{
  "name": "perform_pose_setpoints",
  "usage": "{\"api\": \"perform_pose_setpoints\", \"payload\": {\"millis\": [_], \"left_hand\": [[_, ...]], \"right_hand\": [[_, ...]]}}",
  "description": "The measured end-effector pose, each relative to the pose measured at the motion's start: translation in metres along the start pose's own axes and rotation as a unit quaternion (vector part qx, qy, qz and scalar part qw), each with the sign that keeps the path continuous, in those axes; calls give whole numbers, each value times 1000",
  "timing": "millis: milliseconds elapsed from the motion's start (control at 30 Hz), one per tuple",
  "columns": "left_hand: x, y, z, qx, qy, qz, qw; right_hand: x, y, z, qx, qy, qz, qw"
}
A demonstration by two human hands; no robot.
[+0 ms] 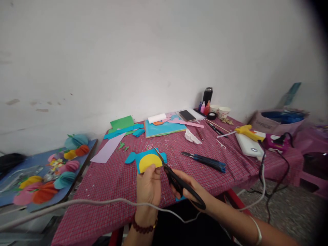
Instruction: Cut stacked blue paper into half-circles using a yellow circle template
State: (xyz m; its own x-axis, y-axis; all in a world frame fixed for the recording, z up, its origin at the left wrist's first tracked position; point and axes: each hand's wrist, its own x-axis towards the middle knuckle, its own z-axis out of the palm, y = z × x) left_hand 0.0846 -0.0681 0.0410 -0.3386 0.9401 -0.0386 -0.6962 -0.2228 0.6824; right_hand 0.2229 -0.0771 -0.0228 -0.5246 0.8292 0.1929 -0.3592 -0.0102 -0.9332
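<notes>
My left hand [150, 184] pinches the lower edge of a rounded yellow paper piece [149, 162] above the table. My right hand [188, 184] grips black-handled scissors [179, 181], whose blades point up and left at the yellow piece's right edge. Whether the blades touch the paper I cannot tell. Behind the yellow piece lies a blue paper [139, 158], with a rounded blue cutout [130, 158] on its left. To the right of the scissors rests a blue-and-black utility knife [205, 162] with its blade out.
A white cable [115, 201] crosses low in front of my forearms. A yellow glue gun [248, 132] lies on a white box-shaped device [249, 145] at right. Paper sheets [164, 129], a phone [187, 115] and cups [224, 111] line the back. Paper ornaments [44, 191] cover a blue board at left.
</notes>
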Motion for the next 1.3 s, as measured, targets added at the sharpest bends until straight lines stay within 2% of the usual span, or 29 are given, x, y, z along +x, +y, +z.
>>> {"api": "perform_pose_setpoints", "payload": {"millis": [200, 500, 900, 1167, 1300], "left_hand": [[-2, 1, 3, 6, 14, -1, 1000], [-1, -2, 2, -7, 26, -16, 1000], [-1, -1, 4, -26, 40, -27, 998], [1, 1, 3, -30, 37, -28, 998], [1, 2, 1, -25, 37, -32, 998]], "right_hand": [[0, -14, 6, -31, 7, 0, 999], [-4, -4, 6, 11, 18, -5, 1000], [-6, -1, 5, 11, 23, -25, 999], [-9, -11, 6, -17, 22, -31, 999], [-10, -16, 7, -9, 27, -8, 1000]]}}
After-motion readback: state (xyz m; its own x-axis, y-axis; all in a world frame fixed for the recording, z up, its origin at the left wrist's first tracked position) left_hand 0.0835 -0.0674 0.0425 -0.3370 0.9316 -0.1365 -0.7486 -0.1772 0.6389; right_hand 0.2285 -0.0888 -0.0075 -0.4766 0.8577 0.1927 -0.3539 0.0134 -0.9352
